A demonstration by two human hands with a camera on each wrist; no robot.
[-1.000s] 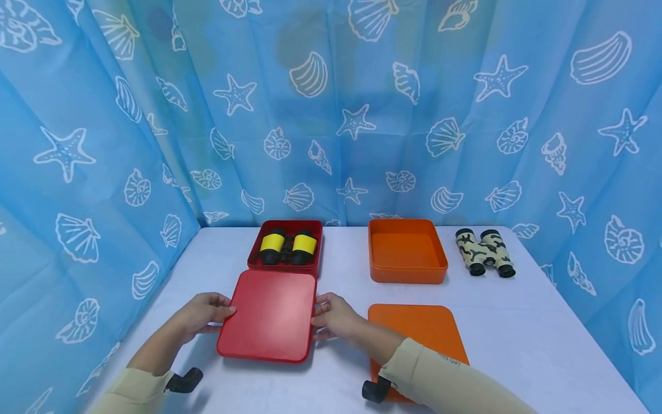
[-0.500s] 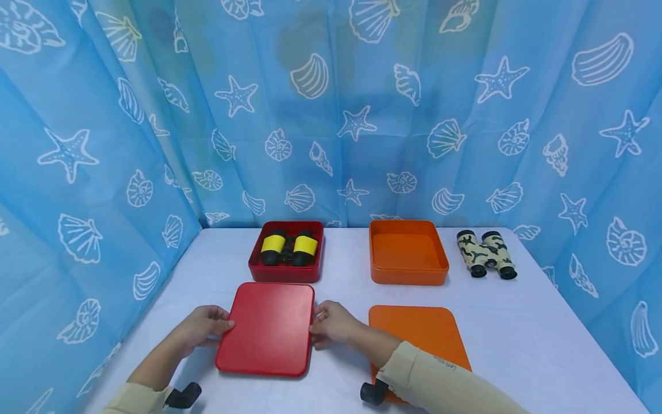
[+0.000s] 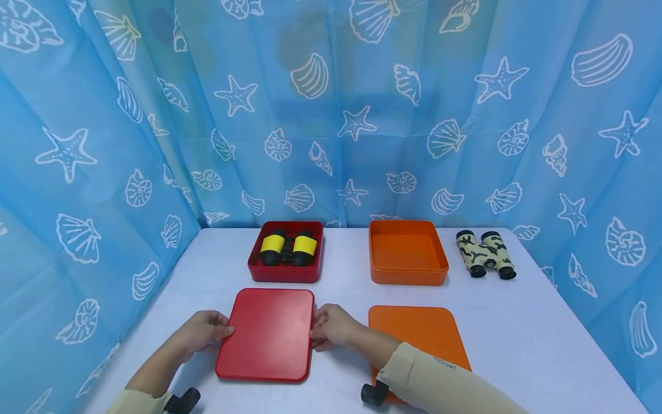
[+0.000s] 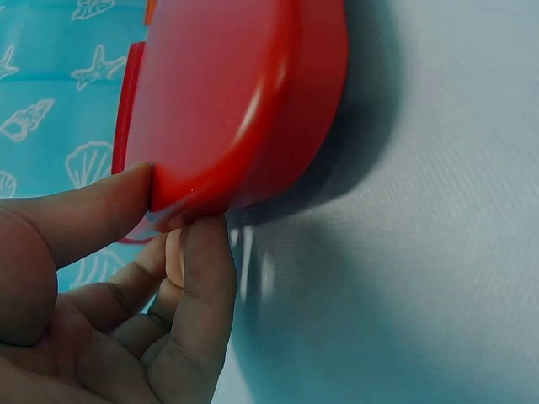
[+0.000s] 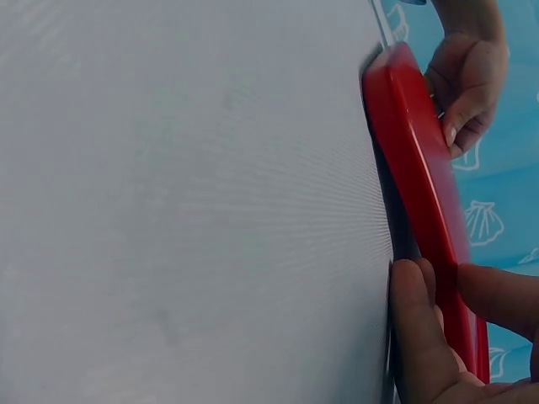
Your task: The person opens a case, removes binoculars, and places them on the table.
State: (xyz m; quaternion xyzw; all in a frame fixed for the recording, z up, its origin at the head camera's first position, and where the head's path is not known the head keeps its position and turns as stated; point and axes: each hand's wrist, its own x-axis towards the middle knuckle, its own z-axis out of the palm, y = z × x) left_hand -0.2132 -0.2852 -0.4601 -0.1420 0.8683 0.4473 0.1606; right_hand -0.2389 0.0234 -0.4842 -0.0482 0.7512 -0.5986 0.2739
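Left hand (image 3: 203, 332): pinching the red lid's left edge, thumb at the top edge, fingers at the underside, palm inward. Red lid (image 3: 266, 336): key relation, directly between the two hands, near-square so no clear long axis, neither hand nearer. Lies face up, low over or on the white table (image 3: 522, 339); can't tell if fully down. Red box (image 3: 284, 275) just beyond it, lid off, yellow-and-black binoculars (image 3: 288, 252) inside. Right hand (image 3: 333, 326): mirror pinch on the right edge, forearm angled in across the orange lid (image 3: 421, 328). Orange box (image 3: 408, 277) behind that, uncovered; camouflage binoculars (image 3: 484, 252) far right, outside it.
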